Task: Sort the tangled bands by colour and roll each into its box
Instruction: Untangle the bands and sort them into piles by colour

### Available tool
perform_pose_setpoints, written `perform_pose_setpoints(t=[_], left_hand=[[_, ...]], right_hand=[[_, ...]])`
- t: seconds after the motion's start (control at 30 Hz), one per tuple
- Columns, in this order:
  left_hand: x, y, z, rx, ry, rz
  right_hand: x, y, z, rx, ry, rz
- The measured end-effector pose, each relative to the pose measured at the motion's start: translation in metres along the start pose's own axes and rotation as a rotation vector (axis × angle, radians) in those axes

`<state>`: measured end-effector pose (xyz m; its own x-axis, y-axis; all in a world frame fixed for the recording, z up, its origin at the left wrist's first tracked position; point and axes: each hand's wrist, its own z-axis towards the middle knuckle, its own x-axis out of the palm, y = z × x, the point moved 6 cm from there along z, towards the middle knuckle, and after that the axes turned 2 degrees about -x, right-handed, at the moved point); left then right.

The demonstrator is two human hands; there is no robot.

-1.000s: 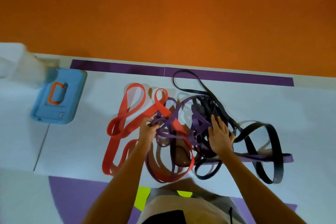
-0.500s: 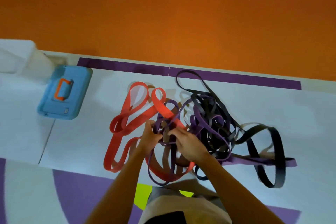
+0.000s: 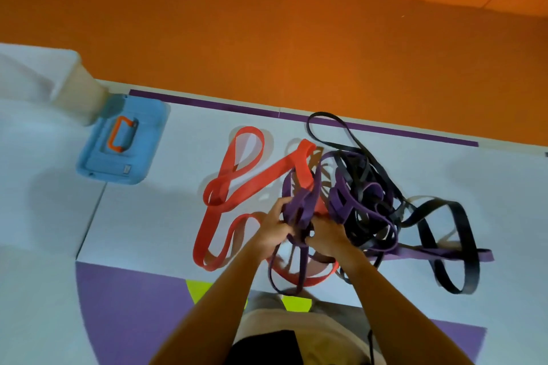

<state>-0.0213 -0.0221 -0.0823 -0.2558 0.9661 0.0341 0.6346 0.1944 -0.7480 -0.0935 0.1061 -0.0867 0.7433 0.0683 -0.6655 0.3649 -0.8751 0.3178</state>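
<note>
A tangle of flat elastic bands lies on the pale floor mat (image 3: 154, 216). The red band (image 3: 225, 184) loops out to the left, the black band (image 3: 462, 246) sprawls to the right, and the purple band (image 3: 350, 198) winds through the middle. My left hand (image 3: 272, 231) grips a bunch of purple loops at the tangle's near side. Close beside it, my right hand (image 3: 329, 234) holds the same purple strands, fingers curled round them. The purple loops are lifted a little off the mat, with part of the red band caught up in them.
A blue box (image 3: 124, 142) with an orange handle lies at the left of the mat. Behind it stands a clear plastic bin (image 3: 44, 80). An orange floor runs beyond the mat's purple-striped far edge (image 3: 385, 127). My legs are at the bottom.
My right hand left the black and purple heap on the right and came in beside my left hand. Both now hold the purple loops, which have risen slightly. The view shifted a little.
</note>
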Motion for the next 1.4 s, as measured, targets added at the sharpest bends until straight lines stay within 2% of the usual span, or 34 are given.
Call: perform_pose_setpoints(t=[0.13,0.23,0.3,0.4,0.5,0.67,0.77,0.87,0.97,1.03,1.1,1.17,1.2,1.3,1.4], left_hand=[[-0.005,0.015,-0.005,-0.082,0.017,0.072],[-0.014,0.012,-0.004,-0.024,-0.082,0.159],[-0.02,0.008,-0.001,-0.016,-0.132,0.184],[-0.022,-0.002,0.0,0.034,-0.164,0.235],[-0.019,-0.009,0.001,0.058,-0.152,0.225],[-0.008,-0.011,0.003,0.063,-0.02,0.112],[-0.002,-0.019,0.001,0.068,0.056,0.066],[0.015,-0.029,0.003,0.067,0.198,0.095],[0.024,-0.041,0.0,0.077,0.299,0.225],[0.012,-0.049,0.002,0.123,0.221,0.219],[-0.01,-0.047,0.009,0.152,-0.041,0.175],[-0.034,-0.04,0.014,0.098,-0.304,0.221],[-0.039,-0.034,0.017,0.045,-0.34,0.25],[-0.033,-0.015,0.026,-0.092,-0.237,0.309],[-0.019,-0.008,0.026,-0.05,-0.274,0.43]], right_hand=[[0.019,-0.002,-0.006,0.014,0.015,0.294],[0.02,0.002,-0.015,-0.035,-0.099,0.646],[0.014,0.002,-0.023,-0.022,-0.204,0.795],[0.007,-0.001,-0.033,-0.037,-0.314,0.793],[0.004,-0.002,-0.037,-0.032,-0.355,0.768],[-0.009,0.0,-0.039,-0.045,-0.455,0.759],[-0.014,-0.004,-0.039,-0.018,-0.467,0.911],[-0.011,-0.007,-0.04,0.078,-0.4,1.194],[-0.023,-0.011,-0.042,0.067,-0.499,1.131],[-0.032,-0.02,-0.044,0.09,-0.562,1.115],[-0.042,-0.035,-0.047,0.136,-0.617,1.157],[-0.059,-0.055,-0.05,0.172,-0.692,1.187],[-0.069,-0.065,-0.051,0.194,-0.729,1.2],[-0.099,-0.092,-0.051,0.202,-0.798,1.285],[-0.124,-0.111,-0.054,0.166,-0.847,1.312]])
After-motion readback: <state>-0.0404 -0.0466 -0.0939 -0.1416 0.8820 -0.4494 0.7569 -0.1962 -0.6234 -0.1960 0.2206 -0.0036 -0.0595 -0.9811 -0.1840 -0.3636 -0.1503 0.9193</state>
